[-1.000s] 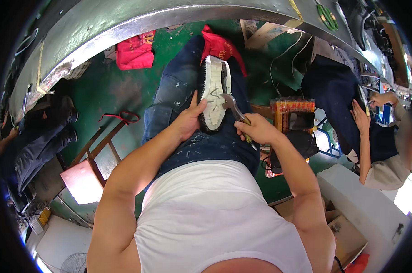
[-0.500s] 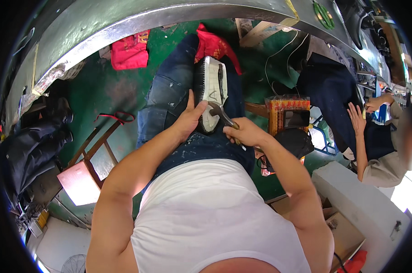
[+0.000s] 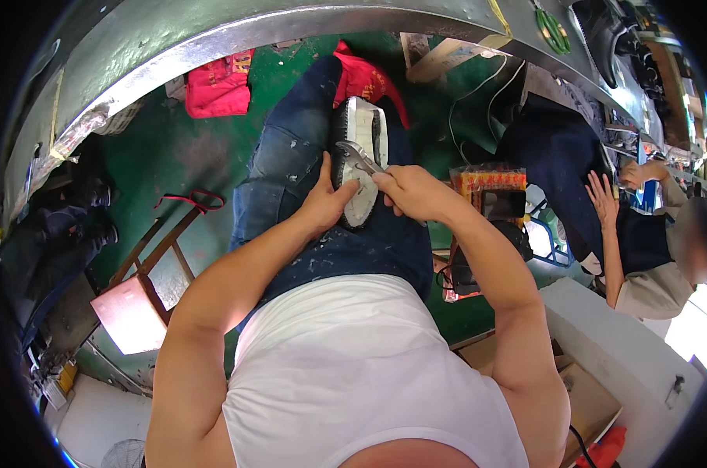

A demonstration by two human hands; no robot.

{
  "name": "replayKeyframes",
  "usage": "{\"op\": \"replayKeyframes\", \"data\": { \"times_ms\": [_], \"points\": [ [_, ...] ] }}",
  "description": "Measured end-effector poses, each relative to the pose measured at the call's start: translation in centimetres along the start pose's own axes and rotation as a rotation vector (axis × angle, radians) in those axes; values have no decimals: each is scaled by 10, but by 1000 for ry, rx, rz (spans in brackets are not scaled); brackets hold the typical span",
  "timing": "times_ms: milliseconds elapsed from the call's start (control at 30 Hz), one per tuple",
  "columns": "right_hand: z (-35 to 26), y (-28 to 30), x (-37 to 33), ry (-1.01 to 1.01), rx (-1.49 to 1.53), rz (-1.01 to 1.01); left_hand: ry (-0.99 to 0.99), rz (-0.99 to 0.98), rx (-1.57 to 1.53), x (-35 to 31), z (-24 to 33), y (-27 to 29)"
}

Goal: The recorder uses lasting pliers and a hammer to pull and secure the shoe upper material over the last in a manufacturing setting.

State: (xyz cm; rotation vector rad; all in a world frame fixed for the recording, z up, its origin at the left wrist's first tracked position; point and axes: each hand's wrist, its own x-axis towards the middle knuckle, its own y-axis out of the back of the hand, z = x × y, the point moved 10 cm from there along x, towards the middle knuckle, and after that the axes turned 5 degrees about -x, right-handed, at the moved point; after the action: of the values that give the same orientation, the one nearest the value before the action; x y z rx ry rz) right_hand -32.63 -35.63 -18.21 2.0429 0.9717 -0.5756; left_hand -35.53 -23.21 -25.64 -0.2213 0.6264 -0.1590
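A shoe lies bottom up along my thighs, its underside whitish and its rim dark and stitched-looking. My left hand grips the near left side of it, thumb laid over the underside. In my right hand are metal pincers, fingers wrapped round their handles. The pincers' head rests at the left edge of the shoe, just above my left thumb. Whether the jaws bite on anything is too small to tell.
A metal-edged workbench curves across the front, with green-handled scissors on it. To the left stands a wooden stool. At right are a phone, a black bag and a seated co-worker.
My right hand has moved up and left, bringing the pincers' head from the shoe's middle to its left edge. The left hand keeps its hold.
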Motion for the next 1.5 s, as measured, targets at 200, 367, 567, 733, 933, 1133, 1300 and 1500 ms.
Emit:
{"op": "replayKeyframes", "data": {
  "times_ms": [200, 367, 567, 733, 933, 1133, 1300, 1500],
  "points": [
    [16, -9, -23, 91, -72, 127, -29, -19, 383, -9, 17, 3],
    [73, -24, -49, -79, 685, 261, -34, 10, 552, -14, 70, 14],
    [105, -46, -67, -90, 1031, 339, -576, 21, 797, -58, 210, 4],
    [110, -46, -69, -132, 1067, 353, -606, -29, 496, -55, 249, -16],
    [107, -38, -78, -88, 1048, 328, -582, -327, 155, -24, 238, -27],
    [84, -30, -82, 164, 1153, 251, -214, -234, 246, 48, 195, -30],
    [79, -30, -89, 19, 745, 309, -94, -212, 540, 18, 110, -36],
    [46, -14, -98, 90, 314, 213, -400, 91, 932, -47, 99, -9]
  ]
}}
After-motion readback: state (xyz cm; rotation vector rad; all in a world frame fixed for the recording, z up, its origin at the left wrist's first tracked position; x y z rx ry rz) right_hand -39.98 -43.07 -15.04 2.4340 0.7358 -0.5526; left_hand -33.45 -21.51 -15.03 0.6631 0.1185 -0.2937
